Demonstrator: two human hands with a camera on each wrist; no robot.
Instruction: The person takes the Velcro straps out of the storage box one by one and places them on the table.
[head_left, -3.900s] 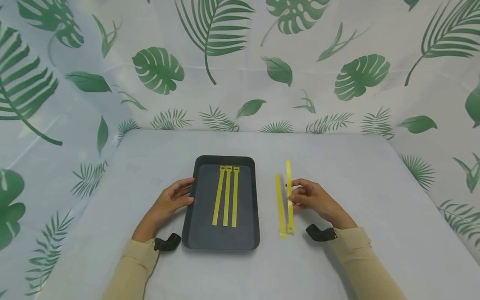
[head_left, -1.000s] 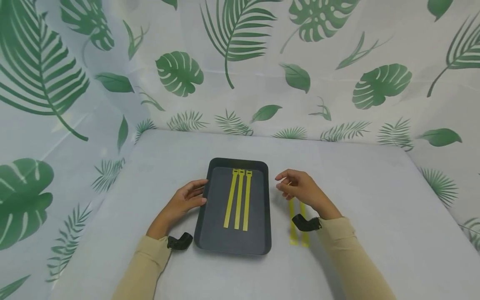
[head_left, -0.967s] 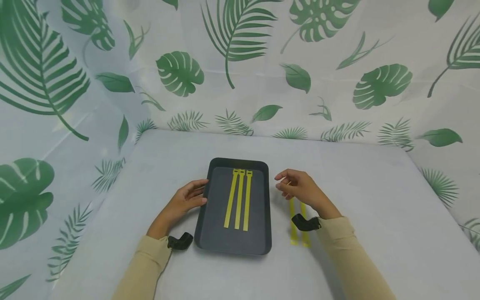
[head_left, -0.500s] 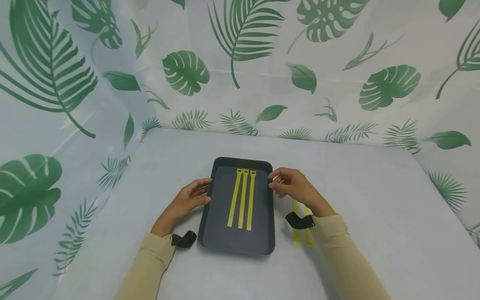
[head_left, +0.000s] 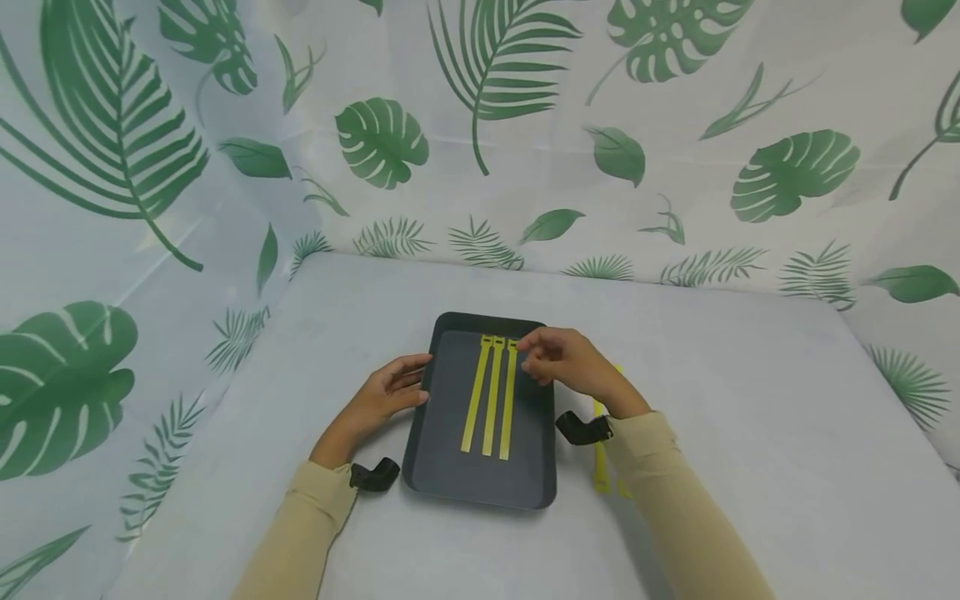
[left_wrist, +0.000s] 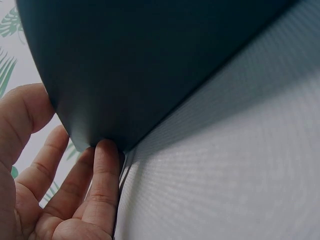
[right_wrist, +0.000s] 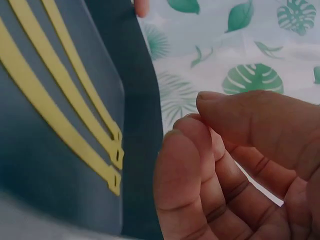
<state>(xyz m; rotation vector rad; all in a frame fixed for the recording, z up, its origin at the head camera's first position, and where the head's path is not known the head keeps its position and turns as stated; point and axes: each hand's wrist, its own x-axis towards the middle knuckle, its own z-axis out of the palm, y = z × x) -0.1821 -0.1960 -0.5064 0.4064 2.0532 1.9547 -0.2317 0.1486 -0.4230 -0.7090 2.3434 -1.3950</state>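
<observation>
Three yellow strap-like cable ties (head_left: 491,400) with slotted heads lie side by side in a dark grey tray (head_left: 442,467), heads at the far end. My left hand (head_left: 386,396) rests its fingertips against the tray's left wall, fingers loosely bent; the left wrist view shows them at the wall's outer side. My right hand (head_left: 570,362) hovers over the tray's right rim, index fingertip close to the head of the rightmost tie. Its fingers are loosely bent, with nothing between them in the right wrist view. Two more yellow ties (head_left: 601,467) lie right of the tray, partly hidden by my right forearm.
The tray stands on a white-covered table (head_left: 720,375). A white backdrop (head_left: 525,167) with green leaf prints rises behind it and at the sides. A black wrist camera (head_left: 583,428) juts from my right cuff, another wrist camera (head_left: 375,475) from my left.
My right hand earlier pinched a yellow tie right of the tray; that tie now lies beside another on the table. The hand has since moved left over the tray's rim. My left hand stays put.
</observation>
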